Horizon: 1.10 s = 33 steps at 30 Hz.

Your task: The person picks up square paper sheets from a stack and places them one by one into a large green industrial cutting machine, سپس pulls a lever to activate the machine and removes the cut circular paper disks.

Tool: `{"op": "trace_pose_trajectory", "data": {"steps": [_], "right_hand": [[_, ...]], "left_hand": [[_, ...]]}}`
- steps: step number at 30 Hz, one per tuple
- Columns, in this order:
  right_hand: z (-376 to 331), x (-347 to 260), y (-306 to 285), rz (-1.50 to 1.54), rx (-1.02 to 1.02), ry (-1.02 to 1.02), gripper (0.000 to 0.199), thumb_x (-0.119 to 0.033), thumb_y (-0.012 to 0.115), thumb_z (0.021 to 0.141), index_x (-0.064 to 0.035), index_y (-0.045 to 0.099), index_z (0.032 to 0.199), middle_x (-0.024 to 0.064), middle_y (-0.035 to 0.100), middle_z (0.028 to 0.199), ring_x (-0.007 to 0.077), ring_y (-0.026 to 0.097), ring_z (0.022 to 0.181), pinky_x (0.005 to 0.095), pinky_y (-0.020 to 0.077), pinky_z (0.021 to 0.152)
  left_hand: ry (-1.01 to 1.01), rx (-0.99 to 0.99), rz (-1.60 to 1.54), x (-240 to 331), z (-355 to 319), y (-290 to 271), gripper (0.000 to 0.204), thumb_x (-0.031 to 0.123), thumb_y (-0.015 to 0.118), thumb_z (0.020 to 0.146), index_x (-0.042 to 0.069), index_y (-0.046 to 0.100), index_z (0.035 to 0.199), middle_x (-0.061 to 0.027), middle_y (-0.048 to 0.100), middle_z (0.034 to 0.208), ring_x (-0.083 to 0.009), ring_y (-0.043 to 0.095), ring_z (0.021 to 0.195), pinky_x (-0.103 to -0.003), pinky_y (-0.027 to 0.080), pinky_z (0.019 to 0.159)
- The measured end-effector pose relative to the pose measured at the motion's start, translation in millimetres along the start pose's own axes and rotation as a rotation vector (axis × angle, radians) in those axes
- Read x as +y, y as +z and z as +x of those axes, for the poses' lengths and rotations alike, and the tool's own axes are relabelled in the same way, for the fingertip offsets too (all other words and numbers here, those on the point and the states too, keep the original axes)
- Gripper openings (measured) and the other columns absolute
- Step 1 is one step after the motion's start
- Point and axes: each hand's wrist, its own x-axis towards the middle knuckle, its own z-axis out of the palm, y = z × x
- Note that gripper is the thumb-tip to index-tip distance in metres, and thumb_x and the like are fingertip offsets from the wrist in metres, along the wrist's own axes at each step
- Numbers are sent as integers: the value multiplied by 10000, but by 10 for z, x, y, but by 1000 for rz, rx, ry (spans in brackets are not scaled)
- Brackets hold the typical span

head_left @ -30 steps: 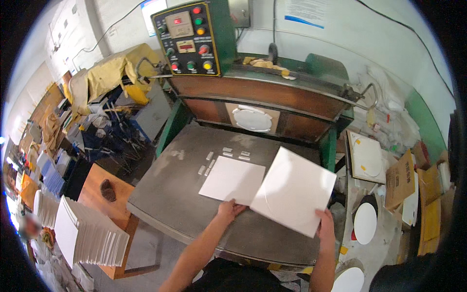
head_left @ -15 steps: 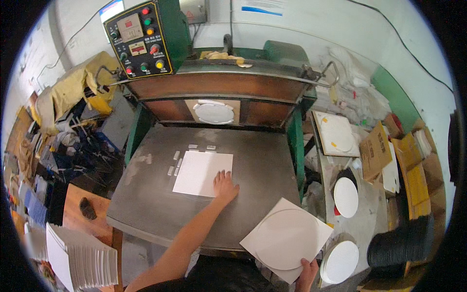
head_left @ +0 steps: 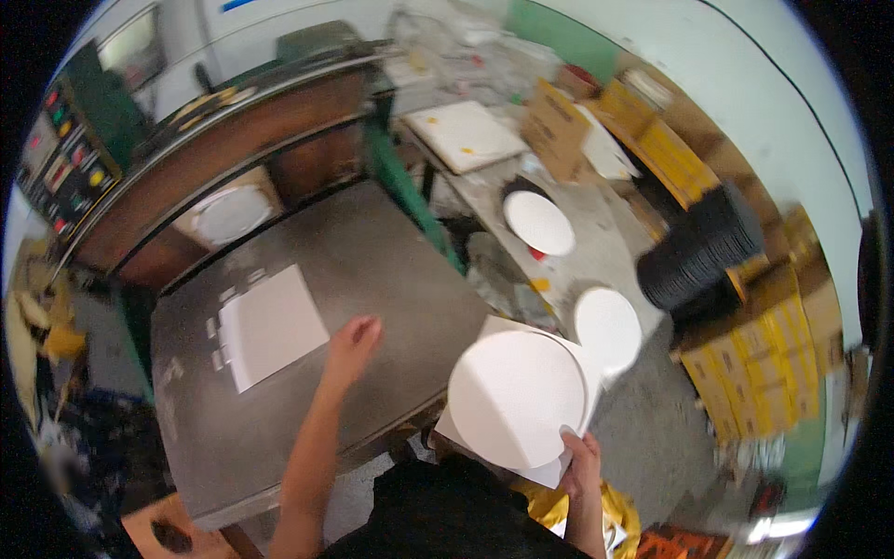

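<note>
My right hand (head_left: 582,458), thumb on top, grips a white square board (head_left: 593,373) together with a white round disc (head_left: 512,401) lying on it. They are held over the front right corner of the grey machine table (head_left: 410,270). My left hand (head_left: 356,347) is above the table, just right of a white square sheet (head_left: 275,326) and apart from it. Motion blurs its fingers, so their pose is unclear, and nothing shows in it. Several small light blocks (head_left: 217,359) stand along the sheet's left and far edges.
A press head (head_left: 279,121) with a round white plate (head_left: 233,214) rises behind the table. On the right bench are a white disc (head_left: 540,224), a round white stack (head_left: 607,331), a white square board (head_left: 464,135) and a black stack (head_left: 703,244). Yellow-taped cartons (head_left: 754,363) stand beyond.
My view has swung right. My left hand has lifted off the white sheet and moved away to its right. The disc held in my right hand has shifted on the square board.
</note>
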Motion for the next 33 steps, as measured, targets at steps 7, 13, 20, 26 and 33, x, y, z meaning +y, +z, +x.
{"op": "trace_pose_trajectory", "data": {"steps": [7,13,20,26,33], "right_hand": [[-85,233,-415,107,-76,55,290,-87,586,901,27,584,1168,107,670,1030,193,652,882,323,526,798],[105,545,-1577,218,190,-22,254,-138,571,936,5,597,1145,112,681,927,175,656,794,311,529,729],[-391,303,-3775,-416,900,-401,304,-192,497,992,31,549,1191,93,665,796,169,644,685,298,518,622],[-933,666,-4366,-1057,1541,-6,312,-188,478,960,-42,545,1228,206,666,822,390,633,724,474,466,617],[-1359,3240,-5105,-1111,1245,695,595,-298,612,815,20,491,1302,255,550,1236,368,553,1125,446,434,947]], "left_hand": [[-313,-596,-347,781,-1146,1066,563,342,530,967,4,373,1389,-180,641,1033,-239,670,873,-374,589,713],[-307,-724,-162,594,-1119,2056,366,133,483,974,42,464,1328,-107,652,1014,-192,657,874,-361,575,708],[-407,-814,-349,770,-436,3321,394,129,471,986,65,452,1374,-95,636,1148,-204,663,942,-371,558,785],[-488,-679,-619,445,407,4813,428,136,472,1001,80,342,1406,-119,480,1356,-284,519,1211,-470,446,1020],[-656,-393,-523,22,561,5603,478,112,447,1003,127,272,1448,-154,443,1375,-318,510,1224,-472,472,1025]]}}
